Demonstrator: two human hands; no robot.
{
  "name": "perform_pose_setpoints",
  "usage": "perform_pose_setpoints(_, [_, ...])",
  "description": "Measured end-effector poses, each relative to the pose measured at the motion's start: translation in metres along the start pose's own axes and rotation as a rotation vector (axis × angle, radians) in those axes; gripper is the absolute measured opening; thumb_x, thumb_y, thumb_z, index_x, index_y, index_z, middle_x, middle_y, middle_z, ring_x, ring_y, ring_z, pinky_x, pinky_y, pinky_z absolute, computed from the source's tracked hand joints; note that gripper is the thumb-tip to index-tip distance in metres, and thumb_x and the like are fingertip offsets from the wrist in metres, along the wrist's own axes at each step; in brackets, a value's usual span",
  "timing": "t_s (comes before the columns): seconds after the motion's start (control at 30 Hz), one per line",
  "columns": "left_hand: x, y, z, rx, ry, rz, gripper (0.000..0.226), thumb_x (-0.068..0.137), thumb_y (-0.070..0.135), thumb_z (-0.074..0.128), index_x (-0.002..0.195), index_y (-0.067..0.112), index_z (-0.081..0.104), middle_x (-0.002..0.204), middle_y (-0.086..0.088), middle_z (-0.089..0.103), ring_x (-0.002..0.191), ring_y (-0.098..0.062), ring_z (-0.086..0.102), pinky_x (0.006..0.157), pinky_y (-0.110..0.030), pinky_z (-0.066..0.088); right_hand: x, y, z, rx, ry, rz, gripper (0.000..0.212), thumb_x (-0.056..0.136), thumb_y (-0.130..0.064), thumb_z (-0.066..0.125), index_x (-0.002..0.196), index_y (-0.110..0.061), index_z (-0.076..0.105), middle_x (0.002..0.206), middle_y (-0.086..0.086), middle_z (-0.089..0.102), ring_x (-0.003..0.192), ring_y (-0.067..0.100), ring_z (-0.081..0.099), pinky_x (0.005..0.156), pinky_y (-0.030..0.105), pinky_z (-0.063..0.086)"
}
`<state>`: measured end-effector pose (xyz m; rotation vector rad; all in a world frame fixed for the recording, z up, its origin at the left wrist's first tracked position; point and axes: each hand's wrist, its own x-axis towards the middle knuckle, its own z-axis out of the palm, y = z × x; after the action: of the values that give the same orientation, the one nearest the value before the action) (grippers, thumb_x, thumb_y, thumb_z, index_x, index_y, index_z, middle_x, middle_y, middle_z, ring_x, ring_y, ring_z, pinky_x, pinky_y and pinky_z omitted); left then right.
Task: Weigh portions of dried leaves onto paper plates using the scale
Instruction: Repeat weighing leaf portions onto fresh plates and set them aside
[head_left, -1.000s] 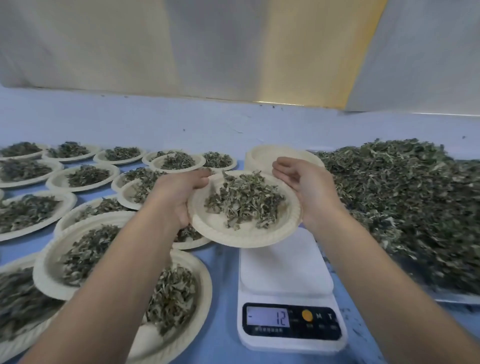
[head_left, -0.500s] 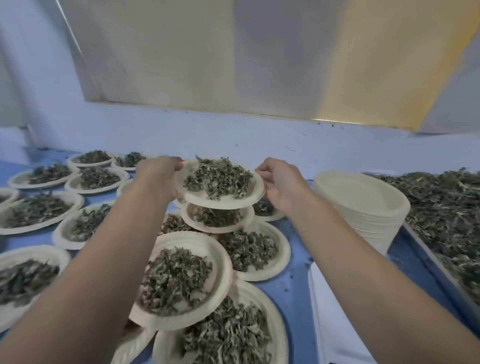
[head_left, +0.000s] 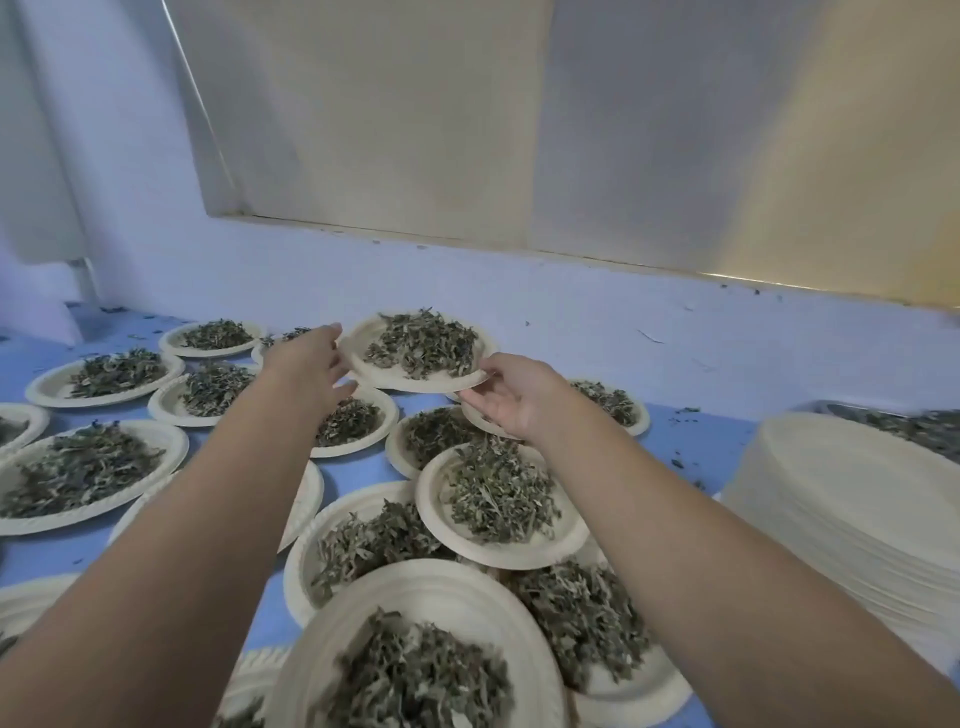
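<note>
A paper plate (head_left: 365, 339) heaped with dried leaves (head_left: 425, 344) is held at the far end of the blue table, just above the rims of other filled plates. My left hand (head_left: 307, 365) holds its left rim, fingers along the edge and thumb lower down. On the opposite side my right hand (head_left: 511, 396) pinches the right rim between thumb and fingers. The scale is out of view.
Several filled paper plates (head_left: 470, 538) overlap across the blue table (head_left: 691, 431) from near me to the far wall. A tall stack of empty plates (head_left: 857, 499) stands at the right, with a tray of loose leaves (head_left: 914, 423) behind it. A pale wall (head_left: 571, 332) bounds the back.
Both hands have carried the filled plate from above the scale leftward and farther away to the back row. My view has swung left, so the scale has left the frame.
</note>
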<state>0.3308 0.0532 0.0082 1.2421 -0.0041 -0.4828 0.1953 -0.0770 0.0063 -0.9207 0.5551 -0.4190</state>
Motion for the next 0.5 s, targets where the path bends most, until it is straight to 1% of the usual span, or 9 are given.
perform_pose_setpoints(0.07, [0.006,-0.006,-0.003,0.048,-0.019,-0.025,0.024,0.098,0.019,0.049,0.119,0.011,0.056,0.119,-0.007,0.062,0.095,-0.017,0.063,0.080,-0.035,0.050,0.017,0.004,0.004,0.016,0.016,-0.015,0.011,0.095,0.005,0.047,0.087,-0.002,0.049,0.088,0.007,0.057,0.085,0.026,0.064,0.082,0.041,0.054])
perform_pose_setpoints(0.13, [0.015,-0.013,-0.004,0.114,-0.026,-0.064,0.008,0.096,0.015,0.054,0.099,0.008,0.058,0.103,-0.008,0.064,0.075,-0.016,0.063,0.065,-0.031,0.049,0.031,0.010,0.007,-0.015,0.053,-0.024,0.005,0.096,0.004,0.046,0.094,0.001,0.050,0.087,0.009,0.057,0.101,0.031,0.063,0.087,0.043,0.053])
perform_pose_setpoints(0.2, [0.023,-0.021,-0.004,0.121,-0.034,-0.097,0.007,0.095,0.009,0.055,0.090,0.004,0.055,0.098,-0.011,0.062,0.069,-0.017,0.060,0.069,-0.033,0.049,0.041,0.017,0.009,-0.043,0.078,-0.021,0.006,0.096,0.004,0.046,0.101,0.002,0.049,0.087,0.011,0.056,0.100,0.031,0.063,0.085,0.042,0.054])
perform_pose_setpoints(0.23, [0.028,-0.025,-0.004,0.120,-0.042,-0.109,0.010,0.094,0.007,0.054,0.085,0.003,0.053,0.097,-0.012,0.060,0.068,-0.017,0.060,0.073,-0.034,0.049,0.045,0.020,0.010,-0.048,0.079,-0.016,0.004,0.096,0.004,0.046,0.099,0.002,0.048,0.088,0.011,0.056,0.101,0.031,0.063,0.085,0.041,0.054])
perform_pose_setpoints(0.3, [0.035,-0.031,-0.004,0.103,-0.056,-0.133,0.013,0.094,0.003,0.054,0.081,0.002,0.051,0.100,-0.013,0.057,0.073,-0.017,0.061,0.079,-0.034,0.048,0.053,0.025,0.009,-0.060,0.080,-0.002,0.003,0.097,0.002,0.047,0.094,0.001,0.047,0.097,0.009,0.058,0.107,0.031,0.062,0.082,0.039,0.054])
perform_pose_setpoints(0.37, [0.042,-0.036,-0.003,0.072,-0.038,-0.142,0.010,0.094,0.001,0.053,0.084,0.002,0.051,0.110,-0.014,0.058,0.098,-0.021,0.064,0.083,-0.034,0.048,0.058,0.027,0.007,-0.066,0.094,-0.003,0.002,0.098,-0.003,0.047,0.100,-0.002,0.048,0.110,0.012,0.057,0.101,0.029,0.062,0.076,0.036,0.054])
perform_pose_setpoints(0.43, [0.052,-0.040,0.000,0.038,-0.003,-0.151,0.006,0.094,-0.001,0.052,0.088,0.001,0.053,0.124,-0.016,0.057,0.115,-0.024,0.058,0.086,-0.033,0.048,0.061,0.027,0.006,-0.032,0.098,0.002,0.004,0.099,-0.008,0.047,0.101,-0.004,0.048,0.109,0.016,0.058,0.099,0.027,0.063,0.071,0.034,0.055])
perform_pose_setpoints(0.47, [0.055,-0.042,0.004,0.029,0.008,-0.145,0.006,0.094,-0.002,0.051,0.098,-0.002,0.055,0.130,-0.018,0.054,0.120,-0.024,0.055,0.091,-0.033,0.046,0.063,0.027,0.005,-0.018,0.104,0.001,0.005,0.099,-0.010,0.047,0.101,-0.005,0.048,0.108,0.017,0.059,0.104,0.028,0.063,0.069,0.032,0.056])
perform_pose_setpoints(0.5, [0.061,-0.045,0.007,0.032,0.017,-0.130,0.019,0.096,-0.002,0.048,0.114,-0.005,0.053,0.134,-0.019,0.051,0.123,-0.025,0.052,0.097,-0.032,0.043,0.065,0.026,0.003,-0.024,0.113,-0.002,0.008,0.099,-0.010,0.046,0.105,-0.005,0.048,0.111,0.019,0.059,0.109,0.030,0.061,0.069,0.031,0.055])
